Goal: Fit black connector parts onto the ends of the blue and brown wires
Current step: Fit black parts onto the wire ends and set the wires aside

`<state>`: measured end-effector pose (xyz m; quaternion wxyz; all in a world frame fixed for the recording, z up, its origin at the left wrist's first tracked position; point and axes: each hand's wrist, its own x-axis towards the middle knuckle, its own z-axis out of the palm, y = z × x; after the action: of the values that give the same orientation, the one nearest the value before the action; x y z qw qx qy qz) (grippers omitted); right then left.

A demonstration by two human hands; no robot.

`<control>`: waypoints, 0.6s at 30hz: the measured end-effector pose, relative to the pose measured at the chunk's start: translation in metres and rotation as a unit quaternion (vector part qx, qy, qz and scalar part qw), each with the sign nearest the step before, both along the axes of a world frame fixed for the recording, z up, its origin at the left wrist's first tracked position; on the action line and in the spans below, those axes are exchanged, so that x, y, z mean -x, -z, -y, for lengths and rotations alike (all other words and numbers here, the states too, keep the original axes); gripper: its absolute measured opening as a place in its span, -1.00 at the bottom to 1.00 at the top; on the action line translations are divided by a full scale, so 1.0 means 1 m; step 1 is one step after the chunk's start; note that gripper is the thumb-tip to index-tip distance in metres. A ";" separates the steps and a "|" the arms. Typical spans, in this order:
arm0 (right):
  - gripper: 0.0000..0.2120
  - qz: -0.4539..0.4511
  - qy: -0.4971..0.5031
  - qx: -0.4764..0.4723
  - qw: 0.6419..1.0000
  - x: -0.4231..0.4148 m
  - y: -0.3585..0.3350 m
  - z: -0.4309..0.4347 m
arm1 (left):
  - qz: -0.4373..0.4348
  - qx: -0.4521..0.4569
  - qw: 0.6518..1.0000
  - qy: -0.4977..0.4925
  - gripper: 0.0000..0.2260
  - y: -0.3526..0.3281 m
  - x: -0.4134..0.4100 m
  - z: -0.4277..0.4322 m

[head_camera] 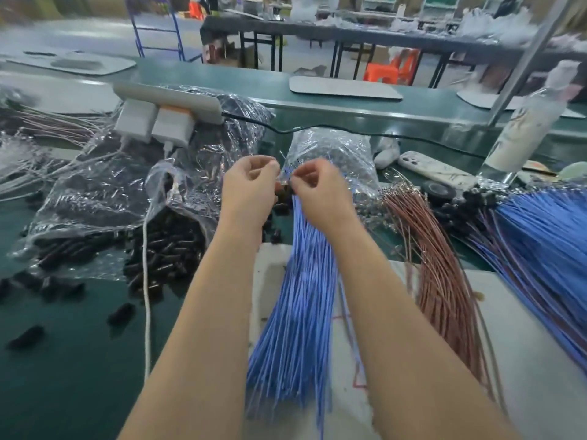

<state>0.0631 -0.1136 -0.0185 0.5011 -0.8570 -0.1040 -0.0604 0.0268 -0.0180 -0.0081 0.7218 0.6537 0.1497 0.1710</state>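
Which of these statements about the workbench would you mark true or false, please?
1. The left hand and right hand meet at the far end of the blue wires. True.
2. The brown wires lie left of the blue wires. False: they lie to their right.
3. Loose black connector parts spill from a clear plastic bag on the left. True.
4. Nothing is plugged into the power strip. False: two white chargers are plugged in.
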 end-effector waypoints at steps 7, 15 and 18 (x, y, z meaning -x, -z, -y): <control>-0.84 -0.039 -0.015 -0.168 0.985 0.024 -0.018 0.087 | 0.004 -0.004 0.982 0.186 -0.89 0.001 0.006 0.059; -0.71 -0.171 -0.062 0.190 0.965 0.064 -0.005 0.097 | 0.010 0.129 0.986 0.102 -0.95 0.006 0.011 0.062; -0.56 -0.157 -0.078 0.305 0.936 0.074 -0.005 0.079 | 0.017 0.136 0.986 0.095 -0.97 0.002 0.011 0.053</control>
<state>-0.0110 -0.1921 -0.0137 0.2287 -0.9564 -0.1036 0.1490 0.0158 -0.0710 -0.0097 0.8193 0.5578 0.0966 0.0908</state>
